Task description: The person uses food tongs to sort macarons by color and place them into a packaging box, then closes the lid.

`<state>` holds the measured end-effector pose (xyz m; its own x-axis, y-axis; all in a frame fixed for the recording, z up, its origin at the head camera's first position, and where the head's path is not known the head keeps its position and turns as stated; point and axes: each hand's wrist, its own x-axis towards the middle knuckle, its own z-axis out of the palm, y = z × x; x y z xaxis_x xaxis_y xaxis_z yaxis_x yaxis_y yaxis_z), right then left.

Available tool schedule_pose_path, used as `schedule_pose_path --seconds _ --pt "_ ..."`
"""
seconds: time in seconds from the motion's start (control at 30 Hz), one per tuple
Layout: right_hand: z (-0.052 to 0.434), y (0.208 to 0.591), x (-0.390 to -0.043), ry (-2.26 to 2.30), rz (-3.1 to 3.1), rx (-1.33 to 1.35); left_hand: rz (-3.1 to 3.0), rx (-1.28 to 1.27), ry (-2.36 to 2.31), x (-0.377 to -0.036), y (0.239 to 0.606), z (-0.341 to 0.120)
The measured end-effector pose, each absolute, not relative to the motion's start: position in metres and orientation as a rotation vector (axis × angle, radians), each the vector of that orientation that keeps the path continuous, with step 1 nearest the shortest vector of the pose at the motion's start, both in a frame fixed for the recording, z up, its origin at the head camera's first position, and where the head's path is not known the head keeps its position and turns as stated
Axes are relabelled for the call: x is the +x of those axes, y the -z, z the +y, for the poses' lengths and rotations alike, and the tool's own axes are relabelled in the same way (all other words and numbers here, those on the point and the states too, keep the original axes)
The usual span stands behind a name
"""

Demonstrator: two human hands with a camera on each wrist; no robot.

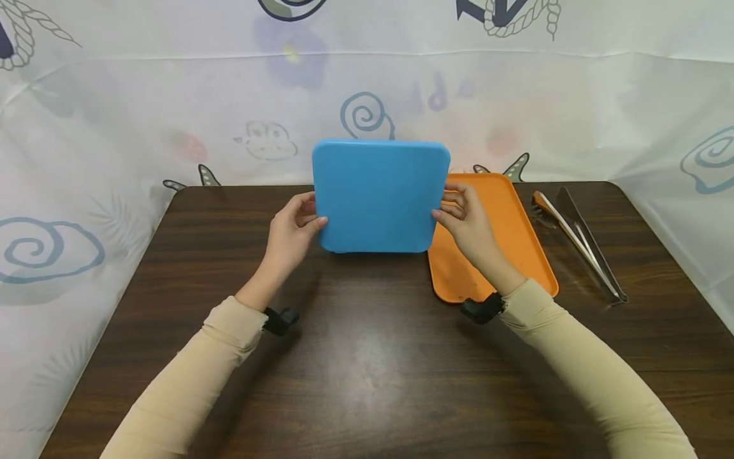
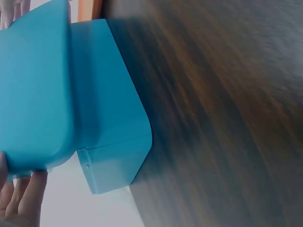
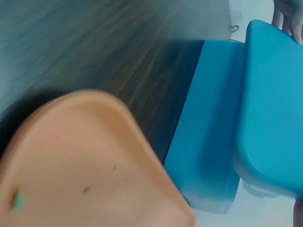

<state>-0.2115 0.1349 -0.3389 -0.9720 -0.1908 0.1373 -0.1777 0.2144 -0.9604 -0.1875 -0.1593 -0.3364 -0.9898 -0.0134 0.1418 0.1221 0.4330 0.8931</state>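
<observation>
Both hands hold a blue rectangular lid [image 1: 378, 196] by its two short sides, its flat face tilted toward the head camera. My left hand [image 1: 289, 233] pinches the left edge, thumb in front and fingers behind. On the right edge, my right hand [image 1: 470, 223] grips in the same way. Behind and below the lid, the wrist views show a blue box [image 2: 111, 94] on the table; from the head the lid hides it. Whether the lid touches the box I cannot tell.
An orange tray [image 1: 513, 233] lies under my right forearm, with small green and brown bits on it in the right wrist view. Right of it are metal tongs [image 1: 579, 242]. A patterned white cloth [image 1: 218, 115] hangs behind the dark wooden table [image 1: 355, 357].
</observation>
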Motion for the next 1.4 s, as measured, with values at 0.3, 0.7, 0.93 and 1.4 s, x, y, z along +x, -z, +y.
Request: schedule_pose_path --seconds 0.3,0.7,0.93,1.4 --pt "0.12 0.34 -0.236 2.031 2.586 -0.108 -2.59 0.069 1.71 -0.214 0.341 -0.152" --pt "0.106 0.346 -0.267 1.893 2.503 0.109 -2.565 0.204 1.723 -0.235 0.352 -0.147" --pt "0.102 0.354 -0.272 1.787 2.483 0.11 -2.63 0.183 1.602 -0.235 0.365 -0.144" --pt "0.1 0.366 -0.273 1.723 2.5 -0.053 -2.679 0.112 1.466 -0.235 0.384 -0.133"
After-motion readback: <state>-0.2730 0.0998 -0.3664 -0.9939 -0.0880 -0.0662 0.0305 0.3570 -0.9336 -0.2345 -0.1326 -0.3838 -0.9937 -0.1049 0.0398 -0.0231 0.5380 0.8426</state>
